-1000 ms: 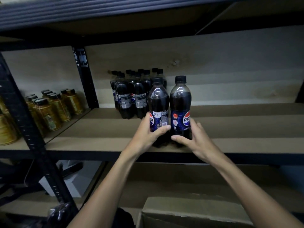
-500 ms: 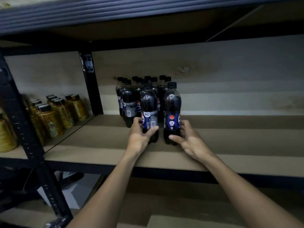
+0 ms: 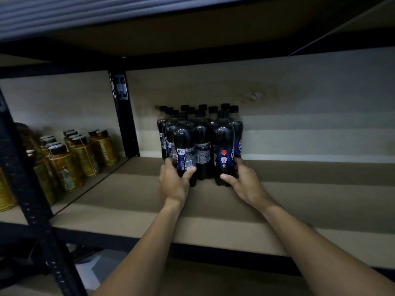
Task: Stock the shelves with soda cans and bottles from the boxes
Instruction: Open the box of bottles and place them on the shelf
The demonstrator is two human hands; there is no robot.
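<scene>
**Two bottles held at the front of the pack**

The left hand (image 3: 175,182) was curled round the lower body of the left cola bottle (image 3: 184,150), thumb across its label. The right hand (image 3: 243,182) gripped the right cola bottle (image 3: 223,150) low down in the same way. Both bottles stood upright on the shelf board (image 3: 299,199), just in front of the cluster of cola bottles (image 3: 201,124) at the far wall, left of the bay's middle. Whether they touched the row behind could not be told.

The likeliest trouble was a knock-on fall. The bottles were tall and narrow, and a push from low down could tip one into the packed rows and topple several. The two also stood apart with a cluster bottle showing between them, so closing the row unevenly could leave a gap or a skewed front. Fingers drawn out carelessly could drag a bottle towards the near edge. The amber bottles (image 3: 85,154) in the left bay, beyond the black post (image 3: 124,116), looked well out of reach.
</scene>
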